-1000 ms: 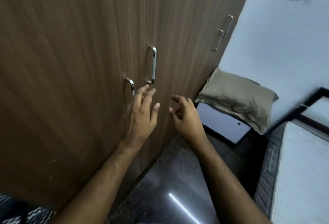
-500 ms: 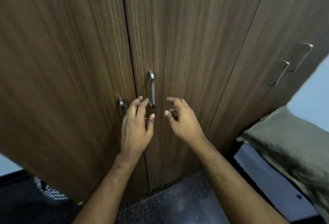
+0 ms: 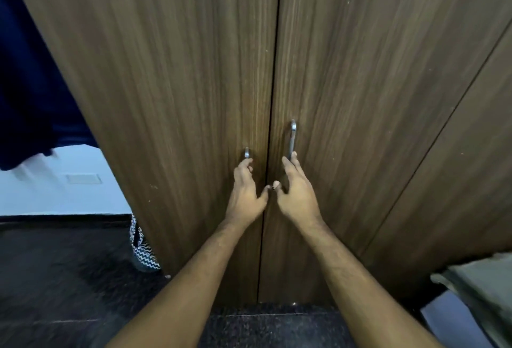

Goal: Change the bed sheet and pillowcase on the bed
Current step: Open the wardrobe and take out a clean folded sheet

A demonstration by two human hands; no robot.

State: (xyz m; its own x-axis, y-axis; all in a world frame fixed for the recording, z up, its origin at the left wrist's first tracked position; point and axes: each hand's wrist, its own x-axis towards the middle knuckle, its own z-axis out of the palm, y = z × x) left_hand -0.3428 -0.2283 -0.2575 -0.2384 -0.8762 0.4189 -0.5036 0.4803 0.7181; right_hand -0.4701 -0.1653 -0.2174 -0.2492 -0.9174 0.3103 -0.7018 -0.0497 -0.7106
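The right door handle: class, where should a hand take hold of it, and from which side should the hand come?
Grip the right handle on its upright bar, best around the middle. It is a slim bow that stands off the right door, so fingers can probably hook behind it. Come from the front, as the right hand does, whose fingertips are at the bar's lower end.

Two bare forearms come up from the bottom edge of the head view, each ending in a bare hand: the left hand (image 3: 245, 195) and the right hand (image 3: 297, 195). No sleeve, cuff, glove, watch, ring or band shows on either arm; both are uncovered from the frame's lower edge to the fingertips. Fine dark hair runs along both forearms, thickest toward the wrists. The fingernails that show are short and unpainted.
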